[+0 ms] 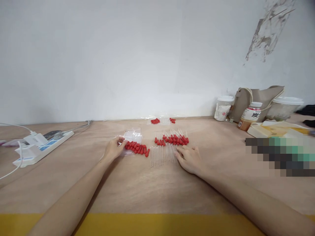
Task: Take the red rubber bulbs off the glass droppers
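My left hand (pixel 115 148) is at the left end of a slanting row of red rubber bulbs (pixel 137 148), thumb and fingers pinched on the endmost bulb. Part of that row lies over a clear plastic bag (pixel 133 134). To the right of these bulbs, thin clear dropper tubes (pixel 157 156) lie side by side on the table. My right hand (pixel 189 159) rests at the right end of the tubes, its thumb and fingertips closed on a tube there. Just behind the tubes is a pile of droppers with red bulbs (pixel 175 140), their tubes pointing away from me.
Farther back near the wall lies a clear bag (pixel 163 121) with small red bulbs and tubes. A white power strip (pixel 54 144) with chargers sits at left. At right stand a lidded cup (pixel 223 108), a drink bottle (pixel 249 116), a bag (pixel 242 103) and a tub (pixel 285 108).
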A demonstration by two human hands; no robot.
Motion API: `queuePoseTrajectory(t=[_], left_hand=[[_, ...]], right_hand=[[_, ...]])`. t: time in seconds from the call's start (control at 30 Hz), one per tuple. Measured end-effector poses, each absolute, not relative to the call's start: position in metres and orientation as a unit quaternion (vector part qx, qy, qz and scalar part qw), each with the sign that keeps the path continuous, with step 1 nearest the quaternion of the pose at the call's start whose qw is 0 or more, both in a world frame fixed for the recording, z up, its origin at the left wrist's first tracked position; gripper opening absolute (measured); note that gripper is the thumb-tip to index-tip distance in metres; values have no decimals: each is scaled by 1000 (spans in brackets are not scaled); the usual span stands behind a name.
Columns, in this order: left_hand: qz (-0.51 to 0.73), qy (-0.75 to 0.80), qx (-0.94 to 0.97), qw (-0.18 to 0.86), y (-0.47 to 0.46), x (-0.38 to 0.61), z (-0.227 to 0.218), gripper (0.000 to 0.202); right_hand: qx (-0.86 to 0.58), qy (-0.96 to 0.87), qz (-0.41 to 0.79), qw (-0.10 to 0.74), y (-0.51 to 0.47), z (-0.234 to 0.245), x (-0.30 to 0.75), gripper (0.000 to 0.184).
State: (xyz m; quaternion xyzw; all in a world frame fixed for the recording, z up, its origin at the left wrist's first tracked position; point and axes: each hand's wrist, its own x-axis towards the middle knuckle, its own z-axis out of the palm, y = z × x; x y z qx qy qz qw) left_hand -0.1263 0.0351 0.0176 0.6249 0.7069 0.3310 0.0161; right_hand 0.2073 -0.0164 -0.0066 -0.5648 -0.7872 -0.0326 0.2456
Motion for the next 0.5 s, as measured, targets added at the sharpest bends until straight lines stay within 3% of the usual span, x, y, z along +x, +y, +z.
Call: queuePoseTrajectory(t=[0.1, 0.3, 0.5], left_hand=[[342, 711, 614, -3, 31, -126, 23, 32], [347, 625, 684, -142, 21, -95, 36, 22], [175, 627, 757, -61, 40, -32, 48, 17]], right_hand=[[-600, -752, 9, 271, -13, -9, 214, 30], [-629, -715, 39, 302, -3, -15, 225, 28], [-626, -715, 51, 308, -3, -14, 224, 27]])
